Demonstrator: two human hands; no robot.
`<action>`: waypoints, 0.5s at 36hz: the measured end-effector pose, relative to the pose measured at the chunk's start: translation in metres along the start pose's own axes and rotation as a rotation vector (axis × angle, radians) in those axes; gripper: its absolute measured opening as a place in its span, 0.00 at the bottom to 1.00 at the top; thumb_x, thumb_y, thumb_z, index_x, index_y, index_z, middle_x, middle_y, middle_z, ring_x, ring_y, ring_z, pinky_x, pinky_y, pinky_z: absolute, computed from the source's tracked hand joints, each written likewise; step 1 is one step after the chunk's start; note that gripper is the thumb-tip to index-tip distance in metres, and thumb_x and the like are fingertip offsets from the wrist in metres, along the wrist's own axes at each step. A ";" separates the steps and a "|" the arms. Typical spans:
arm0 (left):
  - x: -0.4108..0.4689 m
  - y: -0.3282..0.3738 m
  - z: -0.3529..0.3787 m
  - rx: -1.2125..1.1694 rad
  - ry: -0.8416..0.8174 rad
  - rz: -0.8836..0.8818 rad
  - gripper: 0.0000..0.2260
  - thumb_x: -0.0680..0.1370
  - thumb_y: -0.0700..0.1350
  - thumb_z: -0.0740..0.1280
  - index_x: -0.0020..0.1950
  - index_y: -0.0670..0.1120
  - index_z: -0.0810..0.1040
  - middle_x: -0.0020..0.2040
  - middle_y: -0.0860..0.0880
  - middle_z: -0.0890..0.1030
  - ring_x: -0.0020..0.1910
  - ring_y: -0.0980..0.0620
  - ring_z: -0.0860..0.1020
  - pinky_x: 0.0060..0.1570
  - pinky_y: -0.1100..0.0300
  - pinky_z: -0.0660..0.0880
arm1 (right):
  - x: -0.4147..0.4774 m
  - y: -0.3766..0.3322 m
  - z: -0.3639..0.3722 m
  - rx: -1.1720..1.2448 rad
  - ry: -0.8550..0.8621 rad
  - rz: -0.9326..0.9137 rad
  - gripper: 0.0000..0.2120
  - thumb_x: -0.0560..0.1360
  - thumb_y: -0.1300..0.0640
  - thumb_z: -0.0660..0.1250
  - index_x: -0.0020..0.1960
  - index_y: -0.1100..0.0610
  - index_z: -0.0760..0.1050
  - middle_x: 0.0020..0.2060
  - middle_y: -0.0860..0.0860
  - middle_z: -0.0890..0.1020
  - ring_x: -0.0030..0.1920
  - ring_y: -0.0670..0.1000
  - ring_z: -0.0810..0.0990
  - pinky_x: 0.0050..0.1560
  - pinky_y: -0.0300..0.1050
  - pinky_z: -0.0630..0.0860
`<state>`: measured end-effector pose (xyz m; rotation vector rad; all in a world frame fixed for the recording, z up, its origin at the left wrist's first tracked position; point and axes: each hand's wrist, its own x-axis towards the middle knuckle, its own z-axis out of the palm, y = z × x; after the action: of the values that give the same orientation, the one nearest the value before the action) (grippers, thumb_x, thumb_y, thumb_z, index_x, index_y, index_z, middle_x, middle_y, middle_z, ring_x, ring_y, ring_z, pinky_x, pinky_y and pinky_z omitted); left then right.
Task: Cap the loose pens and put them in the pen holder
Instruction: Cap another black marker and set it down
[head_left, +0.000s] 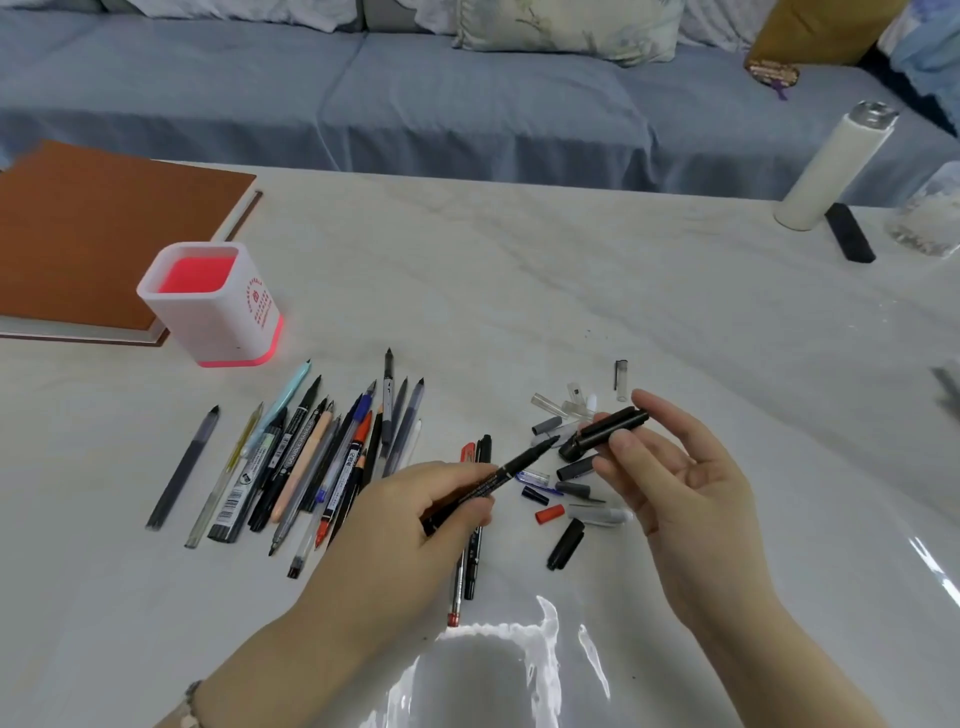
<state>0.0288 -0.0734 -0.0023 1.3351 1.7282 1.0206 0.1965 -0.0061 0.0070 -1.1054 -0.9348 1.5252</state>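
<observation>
A slim black pen (511, 465) is gripped in the curled left hand (415, 514), its bare tip aimed toward 2 o'clock. A stubby black cap (605, 434) is pinched by the right hand (675, 478), just apart from the tip. Loose pens (311, 457) are fanned at 9 o'clock and small plastic caps (566, 488) scattered under the hands. The square white holder (244, 317), red inside, stands at 10 o'clock on the glossy marbled table (519, 270).

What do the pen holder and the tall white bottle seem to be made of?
The pen holder looks like matte white plastic, translucent: red glows through its base. The tall white bottle has a smooth matte body, plastic or coated metal, with a shiny metallic top.
</observation>
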 end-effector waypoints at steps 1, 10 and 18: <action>0.000 0.000 0.000 0.006 -0.008 0.005 0.13 0.74 0.40 0.67 0.49 0.60 0.80 0.44 0.62 0.81 0.44 0.61 0.79 0.48 0.64 0.76 | -0.001 -0.001 0.001 0.000 0.001 -0.003 0.13 0.70 0.65 0.66 0.49 0.51 0.78 0.37 0.52 0.85 0.34 0.47 0.83 0.36 0.32 0.78; 0.000 0.000 0.000 0.061 -0.017 0.056 0.13 0.74 0.41 0.68 0.49 0.60 0.79 0.46 0.63 0.79 0.46 0.63 0.77 0.45 0.73 0.71 | -0.003 -0.004 0.007 -0.030 -0.041 -0.049 0.12 0.69 0.66 0.67 0.47 0.52 0.78 0.35 0.52 0.84 0.32 0.48 0.82 0.34 0.33 0.78; 0.002 0.002 0.001 0.100 -0.011 0.154 0.08 0.74 0.46 0.68 0.51 0.53 0.82 0.42 0.60 0.79 0.41 0.63 0.75 0.40 0.75 0.68 | -0.010 -0.001 0.013 -0.158 -0.140 -0.058 0.08 0.69 0.68 0.67 0.45 0.59 0.79 0.38 0.58 0.84 0.33 0.52 0.83 0.35 0.42 0.81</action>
<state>0.0300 -0.0707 -0.0014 1.5551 1.7087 1.0199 0.1853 -0.0157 0.0130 -1.0826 -1.1902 1.5159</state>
